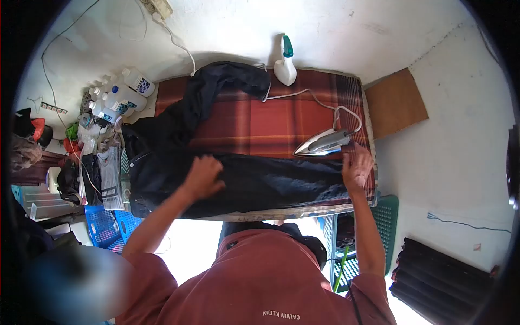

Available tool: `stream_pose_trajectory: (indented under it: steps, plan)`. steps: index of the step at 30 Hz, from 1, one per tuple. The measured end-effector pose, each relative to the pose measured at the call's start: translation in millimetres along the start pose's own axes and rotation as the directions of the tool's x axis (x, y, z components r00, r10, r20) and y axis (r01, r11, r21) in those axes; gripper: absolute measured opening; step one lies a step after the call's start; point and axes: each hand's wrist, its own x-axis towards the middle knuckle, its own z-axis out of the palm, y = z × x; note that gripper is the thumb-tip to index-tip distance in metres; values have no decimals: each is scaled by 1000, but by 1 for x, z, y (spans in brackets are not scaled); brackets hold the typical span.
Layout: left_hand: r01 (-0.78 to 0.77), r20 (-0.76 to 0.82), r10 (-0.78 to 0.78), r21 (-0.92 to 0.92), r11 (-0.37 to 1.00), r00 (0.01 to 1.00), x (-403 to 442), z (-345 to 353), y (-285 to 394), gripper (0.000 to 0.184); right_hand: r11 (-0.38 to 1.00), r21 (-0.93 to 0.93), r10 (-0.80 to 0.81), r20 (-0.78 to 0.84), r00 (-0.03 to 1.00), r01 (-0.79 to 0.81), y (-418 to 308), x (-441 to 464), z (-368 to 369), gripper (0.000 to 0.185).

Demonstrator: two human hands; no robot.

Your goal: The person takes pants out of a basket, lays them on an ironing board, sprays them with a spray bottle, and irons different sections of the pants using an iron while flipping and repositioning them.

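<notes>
Dark trousers [271, 176] lie on a board covered with a red plaid cloth [238, 124]. One leg is laid straight along the front edge, and the other is bent up toward the wall. My left hand [205, 177] is over the upper part of the straight leg, its fingers loosely bent and apart, holding nothing. At the far end of that leg, by the hem, is my right hand [357, 167], fingers stretched out. Just above it a grey and white iron [324, 143] rests on the cloth, tip pointing left, its cord looping behind.
A white spray bottle with a green head [285, 62] stands at the back edge. White jugs [122, 97] and folded clothes in plastic [110, 173] crowd the left side. A brown board [398, 105] leans at the right wall. Blue [103, 225] and green [385, 216] baskets sit below.
</notes>
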Motion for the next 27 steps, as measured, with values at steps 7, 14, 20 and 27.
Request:
stream_pose_trajectory:
  steps: [7, 14, 20, 27]
  plan:
    - [221, -6, -221, -11, 975, 975, -110, 105, 80, 43, 695, 121, -697, 356, 622, 709, -42, 76, 35, 52]
    - [281, -164, -298, -118, 952, 940, -141, 102, 88, 26, 741, 181, -670, 270, 691, 647, -13, 161, 115, 42]
    - [499, 188, -463, -317, 806, 866, -152, 91, 99, 38, 846, -165, -448, 296, 844, 507, -18, 201, 105, 39]
    - [735, -586, -793, -462, 496, 167, -228, 103, 0, 23, 939, 205, -322, 252, 912, 275, -25, 100, 31, 40]
